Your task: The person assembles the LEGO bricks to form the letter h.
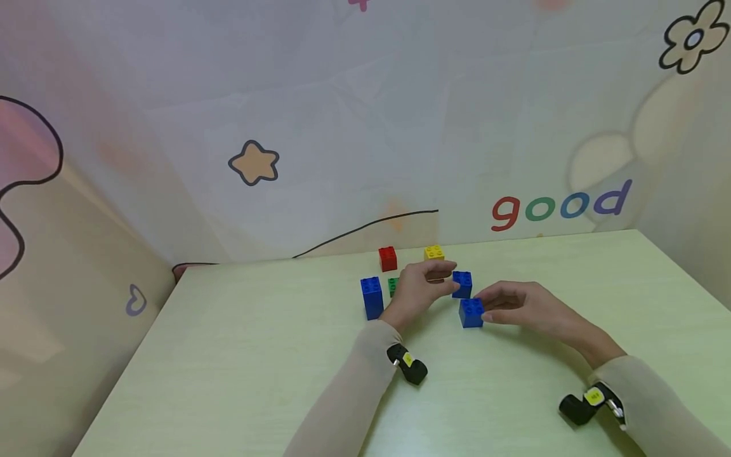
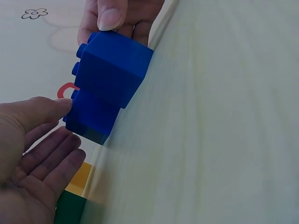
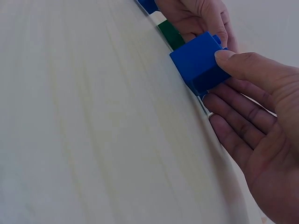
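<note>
Two blue toy building blocks stand close together on the table. The farther blue block (image 1: pixel 462 285) is at my left hand (image 1: pixel 419 289), whose thumb and fingers pinch its left side. The nearer blue block (image 1: pixel 471 313) is between the thumb and fingers of my right hand (image 1: pixel 522 309), which pinch its right side. In the left wrist view the nearer block (image 2: pixel 112 65) overlaps the farther block (image 2: pixel 91 114). In the right wrist view the right thumb (image 3: pixel 238 63) lies against the nearer block (image 3: pixel 198 58). The other right fingers are loosely bent below it.
A taller blue block (image 1: pixel 372 298) stands left of my left hand. Beside it a green block (image 1: pixel 393 287) is partly hidden by that hand. Farther back are a red block (image 1: pixel 388 259) and a yellow block (image 1: pixel 434 252), near the table's back edge and the printed backdrop (image 1: pixel 342 158).
</note>
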Available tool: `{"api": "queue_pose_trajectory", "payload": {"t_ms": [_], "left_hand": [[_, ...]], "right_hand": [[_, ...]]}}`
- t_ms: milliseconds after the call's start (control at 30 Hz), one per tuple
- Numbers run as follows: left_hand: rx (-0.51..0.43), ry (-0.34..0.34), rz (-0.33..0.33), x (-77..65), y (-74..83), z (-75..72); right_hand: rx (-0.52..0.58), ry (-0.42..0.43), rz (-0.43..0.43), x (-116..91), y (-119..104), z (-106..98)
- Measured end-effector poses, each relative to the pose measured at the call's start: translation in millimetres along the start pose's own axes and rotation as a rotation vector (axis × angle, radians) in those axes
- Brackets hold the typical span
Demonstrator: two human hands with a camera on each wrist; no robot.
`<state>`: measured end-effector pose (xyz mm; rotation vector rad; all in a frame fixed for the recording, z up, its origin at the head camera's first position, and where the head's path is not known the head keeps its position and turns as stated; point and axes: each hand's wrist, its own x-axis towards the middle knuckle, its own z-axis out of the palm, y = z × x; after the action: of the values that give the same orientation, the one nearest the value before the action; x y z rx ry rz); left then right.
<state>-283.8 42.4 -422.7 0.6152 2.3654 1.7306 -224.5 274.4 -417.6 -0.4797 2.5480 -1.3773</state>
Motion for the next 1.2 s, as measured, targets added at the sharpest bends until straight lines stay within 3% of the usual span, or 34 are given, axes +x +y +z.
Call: {"api": "queue_pose_trajectory", "payload": {"t_ms": [500, 867, 1200], "left_hand": [[0.022, 0.001, -0.008, 1.9, -1.8, 3.3], [0.023, 0.022, -0.056, 1.5, -0.8, 5.6], [0.005, 0.039, -0.018, -0.3, 5.9, 4.5]], "right_hand": [[0.018, -0.001, -0.003, -0.8, 0.6, -0.2], [0.017, -0.005, -0.004, 1.1, 3.9, 0.3], [0.013, -0.001, 0.005, 1.7, 4.2, 0.4]]}}
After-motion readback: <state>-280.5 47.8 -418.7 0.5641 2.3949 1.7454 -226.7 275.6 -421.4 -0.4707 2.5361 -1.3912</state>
